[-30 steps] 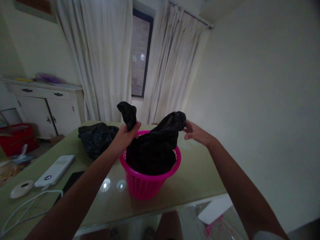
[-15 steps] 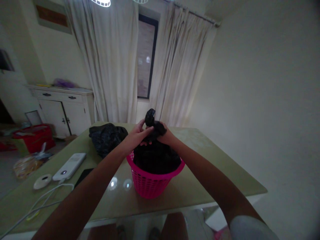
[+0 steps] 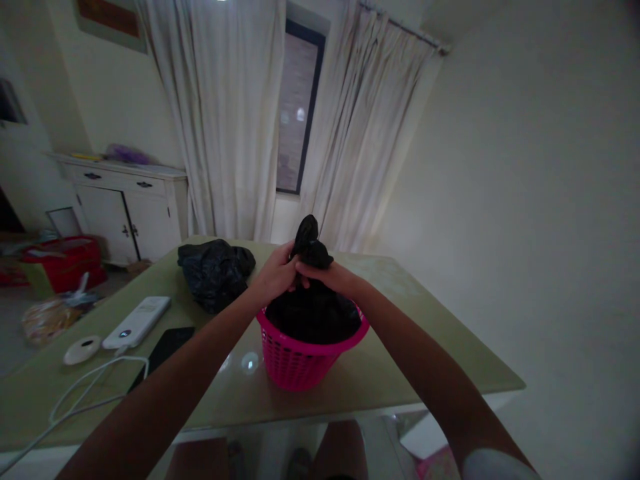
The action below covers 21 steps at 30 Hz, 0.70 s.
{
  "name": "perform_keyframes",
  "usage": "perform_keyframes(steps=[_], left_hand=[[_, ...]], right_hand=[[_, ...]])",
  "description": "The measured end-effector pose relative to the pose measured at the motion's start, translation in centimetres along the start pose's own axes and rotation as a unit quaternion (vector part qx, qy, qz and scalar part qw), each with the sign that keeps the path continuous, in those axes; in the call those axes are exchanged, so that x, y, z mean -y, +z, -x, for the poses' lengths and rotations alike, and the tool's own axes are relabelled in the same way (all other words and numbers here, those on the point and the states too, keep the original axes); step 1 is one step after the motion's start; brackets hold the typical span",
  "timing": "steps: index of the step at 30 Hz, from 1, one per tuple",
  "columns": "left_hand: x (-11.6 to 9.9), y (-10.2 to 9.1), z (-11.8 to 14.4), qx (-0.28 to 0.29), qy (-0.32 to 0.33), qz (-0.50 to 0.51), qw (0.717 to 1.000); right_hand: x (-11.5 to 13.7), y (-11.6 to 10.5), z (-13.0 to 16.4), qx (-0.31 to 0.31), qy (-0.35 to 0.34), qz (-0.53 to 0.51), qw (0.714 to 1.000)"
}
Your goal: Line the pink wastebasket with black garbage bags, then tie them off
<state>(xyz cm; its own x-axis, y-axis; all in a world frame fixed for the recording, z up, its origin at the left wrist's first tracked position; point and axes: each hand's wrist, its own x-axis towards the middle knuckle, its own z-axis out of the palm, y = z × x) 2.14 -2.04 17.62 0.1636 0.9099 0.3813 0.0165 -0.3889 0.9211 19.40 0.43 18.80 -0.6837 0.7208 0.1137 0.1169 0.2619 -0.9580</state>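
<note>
Both hands, the left hand (image 3: 277, 273) and right hand (image 3: 327, 279), close around the gathered neck of one black plastic bag (image 3: 311, 313) sitting inside one round pink plastic basket (image 3: 300, 360) on the pale green table (image 3: 400, 360). A second crumpled black bag (image 3: 214, 272) lies behind; one white power bank (image 3: 136, 321) and one dark phone (image 3: 163, 347) lie left.

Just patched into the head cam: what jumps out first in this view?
The bright pink basket at the middle of the green table, lined with a black bag. Above it, the left hand and right hand meet, gripping the bag's gathered top. Behind and to the left lies another crumpled black bag.
</note>
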Motion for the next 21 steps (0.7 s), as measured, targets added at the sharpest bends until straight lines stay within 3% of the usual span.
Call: perform_keyframes(steps=[3, 7, 9, 11, 13, 15, 21], left_hand=[[0.2, -0.3, 0.2, -0.055, 0.012, -0.024, 0.998], [-0.2, -1.1, 1.4, -0.123, 0.097, -0.160, 0.975], [-0.7, -1.3, 2.1, -0.086, 0.132, -0.216, 0.964], [-1.0, -1.4, 2.5, -0.010, 0.148, -0.234, 0.961], [-1.0, -1.6, 2.5, 0.037, 0.150, -0.229, 0.961], [-0.6, -2.0, 2.1, 0.030, 0.144, -0.204, 0.968], [0.7, -2.8, 0.5, -0.034, 0.096, -0.061, 0.993]], right_hand=[[-0.9, 0.6, -1.0, -0.075, 0.006, -0.038, 0.996], [-1.8, 0.9, -2.4, -0.202, 0.015, -0.080, 0.976], [-1.9, 0.6, -2.9, -0.250, 0.018, -0.044, 0.967], [-1.8, 0.1, -3.1, -0.271, 0.005, 0.032, 0.962], [-1.6, -0.2, -3.1, -0.244, -0.026, 0.097, 0.965], [-1.3, -0.2, -2.8, -0.185, -0.051, 0.113, 0.975], [-0.6, 0.6, -1.0, -0.072, 0.007, -0.077, 0.994]])
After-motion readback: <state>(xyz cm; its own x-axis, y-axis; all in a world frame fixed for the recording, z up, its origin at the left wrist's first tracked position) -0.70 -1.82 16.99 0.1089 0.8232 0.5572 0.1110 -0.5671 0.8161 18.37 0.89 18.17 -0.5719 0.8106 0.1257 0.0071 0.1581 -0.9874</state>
